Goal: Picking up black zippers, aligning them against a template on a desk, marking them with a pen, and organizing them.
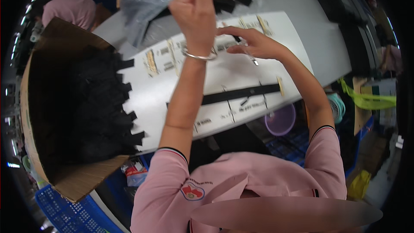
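Shown at upper centre with left hand (196,6) curled (grip indiscernible) and right hand (261,45) spread, above black strip (241,94) laid on marked white board (146,97), presumably for alignment.

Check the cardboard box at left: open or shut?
Open. The cardboard box has flaps spread apart, and black pieces show inside, some ends jutting out on the right.

The counter (320,56) and both hands (196,13) (261,45) were viewed from head height, closely and steeply downward, through one wide fisheye lens.
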`<state>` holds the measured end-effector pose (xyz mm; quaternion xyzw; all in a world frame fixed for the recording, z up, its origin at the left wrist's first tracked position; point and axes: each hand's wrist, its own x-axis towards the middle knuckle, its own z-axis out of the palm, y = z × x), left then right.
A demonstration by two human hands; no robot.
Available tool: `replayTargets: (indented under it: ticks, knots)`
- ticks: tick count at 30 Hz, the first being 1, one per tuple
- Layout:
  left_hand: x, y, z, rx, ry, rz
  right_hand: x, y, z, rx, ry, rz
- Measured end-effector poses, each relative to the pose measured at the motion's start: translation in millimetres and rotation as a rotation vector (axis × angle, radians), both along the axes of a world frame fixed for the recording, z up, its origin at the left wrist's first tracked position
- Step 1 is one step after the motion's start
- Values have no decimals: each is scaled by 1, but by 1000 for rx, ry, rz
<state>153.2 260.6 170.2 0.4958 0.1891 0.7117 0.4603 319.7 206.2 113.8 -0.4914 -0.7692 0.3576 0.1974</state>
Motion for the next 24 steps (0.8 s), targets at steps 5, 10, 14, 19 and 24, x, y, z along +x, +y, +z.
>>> replayTargets:
  ticks: [5, 10, 14, 19, 24]
  knots:
    - [-11, -42, 23, 41, 146, 107, 24, -147, -20, 213, 24, -503]
    - [-27, -78, 1, 197, 370, 66, 16, -225, -62, 454, -116, -713]
    - [-57, -140, -46, 95, 965, 67, 6, -237, -98, 544, -328, -632]
    - [-106, -199, -132, 46, 1395, 123, -2, -243, -114, 612, -334, -649]
    - [-118, -230, -155, 16, 1492, 147, 6, -244, -123, 664, -291, -620]
